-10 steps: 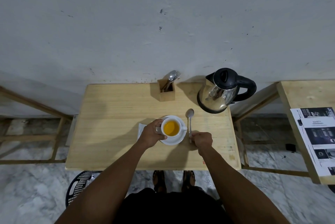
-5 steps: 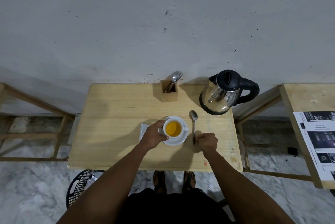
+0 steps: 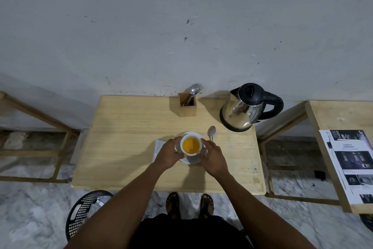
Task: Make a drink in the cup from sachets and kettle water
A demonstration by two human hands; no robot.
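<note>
A white cup (image 3: 191, 145) full of orange-yellow drink is held between both my hands, and it looks raised a little above its white saucer (image 3: 192, 160). My left hand (image 3: 168, 154) wraps the cup's left side. My right hand (image 3: 214, 157) grips its right side. A metal spoon (image 3: 211, 133) lies on the wooden table (image 3: 129, 148) just right of the saucer, its handle partly behind my right hand. The steel kettle (image 3: 245, 108) with black lid and handle stands at the back right. A white flat packet or napkin (image 3: 158, 147) lies left of the saucer.
A wooden holder (image 3: 187, 106) with a spoon and fork stands at the table's back edge by the wall. A black mesh basket (image 3: 83, 213) sits on the floor at front left. A second table on the right carries printed leaflets (image 3: 351, 165).
My right hand has let go of the spoon, which now lies on the table, and moved left onto the cup. The cup now appears lifted slightly off the saucer.
</note>
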